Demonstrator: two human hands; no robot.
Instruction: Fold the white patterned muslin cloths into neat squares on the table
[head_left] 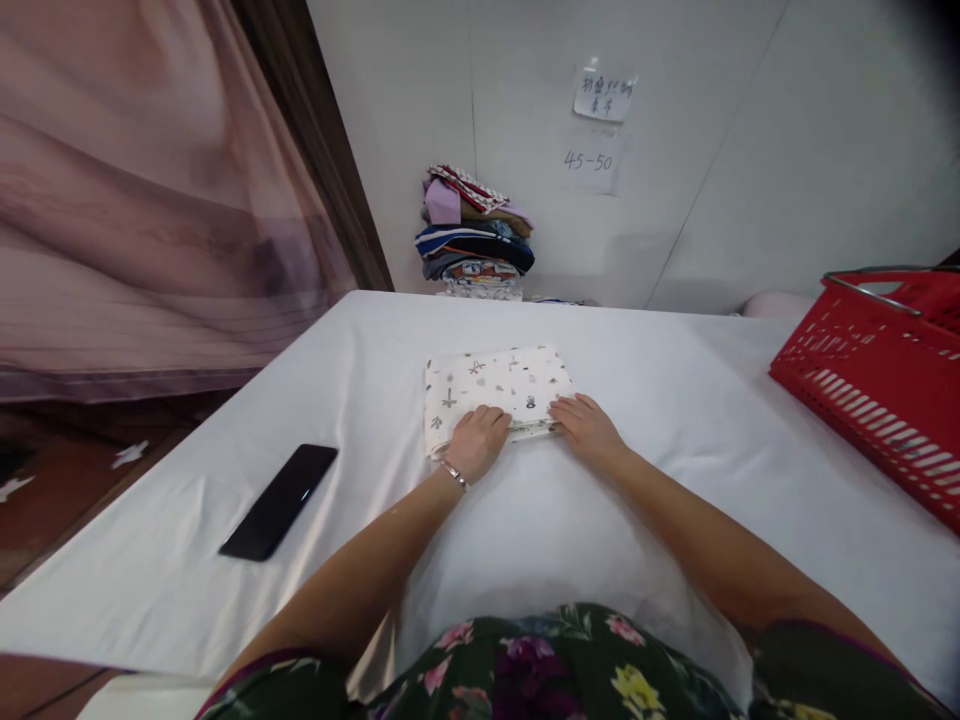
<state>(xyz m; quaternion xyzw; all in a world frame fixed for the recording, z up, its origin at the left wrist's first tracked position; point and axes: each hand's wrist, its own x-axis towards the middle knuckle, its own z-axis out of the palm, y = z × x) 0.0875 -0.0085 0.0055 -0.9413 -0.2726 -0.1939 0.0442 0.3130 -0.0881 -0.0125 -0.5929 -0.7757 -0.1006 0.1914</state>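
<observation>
A folded white cloth [499, 385] with small printed figures lies in the middle of a table covered by a white sheet [675, 400]. My left hand [477, 441], with a bracelet at the wrist, grips the cloth's near left edge, fingers curled over it. My right hand [586, 424] holds the near right edge, fingers lying flat on the cloth.
A black phone [280, 500] lies face up on the sheet to the left. A red plastic basket [881, 370] stands at the right edge. A pile of folded clothes [475, 235] sits against the white wall behind the table. A pink curtain [150, 200] hangs at the left.
</observation>
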